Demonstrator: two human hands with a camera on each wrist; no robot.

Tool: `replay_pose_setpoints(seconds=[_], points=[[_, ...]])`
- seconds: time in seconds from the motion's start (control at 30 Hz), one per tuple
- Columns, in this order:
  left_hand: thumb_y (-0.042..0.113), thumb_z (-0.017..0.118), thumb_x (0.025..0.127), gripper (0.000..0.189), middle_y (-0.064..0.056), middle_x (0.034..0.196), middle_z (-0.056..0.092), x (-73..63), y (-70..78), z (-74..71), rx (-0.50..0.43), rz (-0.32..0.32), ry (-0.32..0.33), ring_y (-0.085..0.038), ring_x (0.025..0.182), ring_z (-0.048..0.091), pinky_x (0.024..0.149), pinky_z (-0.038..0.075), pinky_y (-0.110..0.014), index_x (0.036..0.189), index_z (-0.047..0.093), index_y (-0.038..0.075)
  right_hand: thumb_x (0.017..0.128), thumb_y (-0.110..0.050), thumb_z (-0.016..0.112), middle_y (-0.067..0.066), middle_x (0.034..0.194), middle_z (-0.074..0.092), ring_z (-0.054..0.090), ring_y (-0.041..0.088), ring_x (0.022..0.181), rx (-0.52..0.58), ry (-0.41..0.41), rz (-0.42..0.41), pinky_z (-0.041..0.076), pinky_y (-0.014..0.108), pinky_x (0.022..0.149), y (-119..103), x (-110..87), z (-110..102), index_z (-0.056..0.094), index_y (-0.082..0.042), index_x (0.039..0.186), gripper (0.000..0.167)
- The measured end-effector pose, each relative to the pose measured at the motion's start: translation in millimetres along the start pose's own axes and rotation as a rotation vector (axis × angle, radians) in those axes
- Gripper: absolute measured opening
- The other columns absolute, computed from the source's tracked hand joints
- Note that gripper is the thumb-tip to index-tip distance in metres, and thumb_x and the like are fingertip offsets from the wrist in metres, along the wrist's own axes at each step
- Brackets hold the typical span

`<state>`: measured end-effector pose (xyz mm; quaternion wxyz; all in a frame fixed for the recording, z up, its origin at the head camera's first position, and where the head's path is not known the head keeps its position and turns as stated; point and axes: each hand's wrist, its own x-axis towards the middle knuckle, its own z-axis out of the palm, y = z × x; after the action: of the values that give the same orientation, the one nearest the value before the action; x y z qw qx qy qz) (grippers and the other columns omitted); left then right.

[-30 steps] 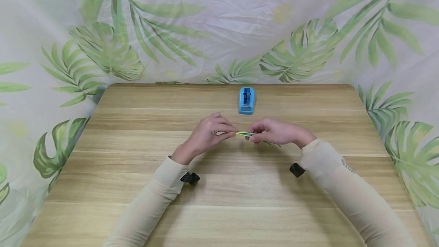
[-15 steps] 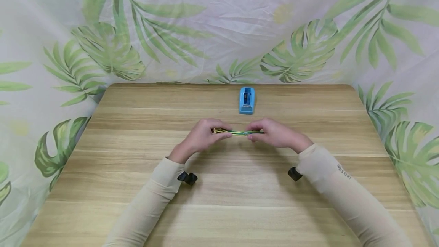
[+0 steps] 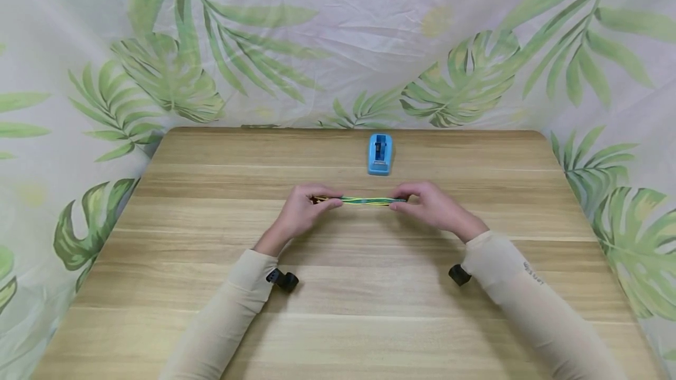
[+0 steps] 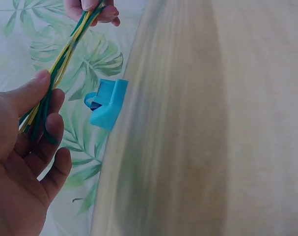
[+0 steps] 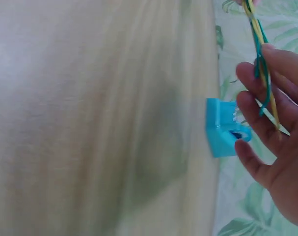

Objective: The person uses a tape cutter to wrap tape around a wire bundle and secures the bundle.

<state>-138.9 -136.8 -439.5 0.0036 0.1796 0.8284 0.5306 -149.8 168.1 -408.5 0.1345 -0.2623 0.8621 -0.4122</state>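
Note:
A bundle of thin green and yellow strands (image 3: 366,200) stretches sideways between my two hands, above the table. At its left end, my left hand (image 3: 298,214) pinches it between thumb and fingers. The right hand (image 3: 434,211) grips the other end in the same way. Looped green ends of the strands (image 4: 65,54) stick out past the left thumb in the left wrist view. From the right wrist, a green loop and a loose yellow end of the strands (image 5: 260,37) hang along the fingers. Whether they are string or some other material, I cannot tell.
Beyond the hands, near the table's far edge, stands a blue tape dispenser (image 3: 379,156). The wood-grain table (image 3: 364,292) reaches back to a leaf-patterned cloth (image 3: 369,34). Each sleeve has a black wrist camera (image 3: 285,281) on it.
The hands have drawn apart, the left one moving left and the right slightly right. More of the bundle shows between them, and it now lies straighter.

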Motion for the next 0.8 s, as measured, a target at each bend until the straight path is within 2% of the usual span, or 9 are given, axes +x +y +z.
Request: replay_pose_setpoints(seconds=[0.1, 0.2, 0.3, 0.47, 0.63, 0.8], points=[[0.015, 0.081, 0.087, 0.012, -0.001, 0.100, 0.076, -1.9, -1.6, 0.1, 0.009, -0.010, 0.012, -0.013, 0.077, 0.062, 0.058, 0.047, -0.023, 0.098, 0.082, 0.011, 0.094, -0.017, 0.074, -0.004, 0.093, 0.071, 0.061, 0.017, 0.089, 0.008, 0.062, -0.001, 0.050, 0.040, 0.084, 5, -0.9, 7, 0.078, -0.012, 0.104, 0.012], [0.015, 0.080, 0.087, 0.013, -0.001, 0.101, 0.076, -3.4, -4.5, -0.7, 0.047, -0.019, 0.004, -0.013, 0.072, 0.059, 0.056, 0.046, -0.024, 0.099, 0.081, 0.011, 0.093, -0.015, 0.075, -0.002, 0.095, 0.072, 0.063, 0.017, 0.090, -0.006, 0.088, -0.006, 0.052, 0.040, 0.083, 8, 0.0, 14, 0.078, -0.011, 0.103, 0.012], [0.016, 0.080, 0.088, 0.014, -0.002, 0.103, 0.075, -4.6, -8.8, -2.7, 0.100, -0.018, -0.017, -0.013, 0.076, 0.061, 0.061, 0.049, -0.025, 0.100, 0.081, 0.011, 0.094, -0.015, 0.074, -0.002, 0.096, 0.072, 0.063, 0.017, 0.090, -0.022, 0.080, -0.002, 0.052, 0.039, 0.083, 8, 2.5, 20, 0.078, -0.010, 0.103, 0.011], [0.015, 0.079, 0.089, 0.015, -0.005, 0.106, 0.075, -5.7, -15.9, -7.7, 0.150, -0.010, -0.050, -0.015, 0.093, 0.065, 0.077, 0.053, -0.032, 0.102, 0.080, 0.010, 0.094, -0.015, 0.073, -0.002, 0.094, 0.071, 0.062, 0.017, 0.088, -0.056, 0.063, 0.007, 0.052, 0.037, 0.080, 8, 9.5, 28, 0.077, -0.010, 0.102, 0.010], [0.013, 0.079, 0.088, 0.016, -0.004, 0.105, 0.074, -6.0, -22.5, -13.3, 0.179, -0.015, -0.063, -0.019, 0.099, 0.066, 0.087, 0.053, -0.038, 0.104, 0.079, 0.010, 0.095, -0.016, 0.073, -0.002, 0.091, 0.071, 0.061, 0.015, 0.084, -0.107, 0.037, 0.005, 0.052, 0.036, 0.078, 5, 17.3, 32, 0.077, -0.010, 0.101, 0.011], [0.018, 0.079, 0.089, 0.017, -0.004, 0.104, 0.073, -5.0, -27.2, -18.0, 0.228, -0.020, -0.076, -0.021, 0.102, 0.065, 0.092, 0.051, -0.040, 0.104, 0.079, 0.010, 0.095, -0.017, 0.073, -0.003, 0.090, 0.070, 0.059, 0.014, 0.081, -0.172, 0.011, 0.015, 0.051, 0.035, 0.076, 3, 25.0, 35, 0.077, -0.011, 0.101, 0.010]])
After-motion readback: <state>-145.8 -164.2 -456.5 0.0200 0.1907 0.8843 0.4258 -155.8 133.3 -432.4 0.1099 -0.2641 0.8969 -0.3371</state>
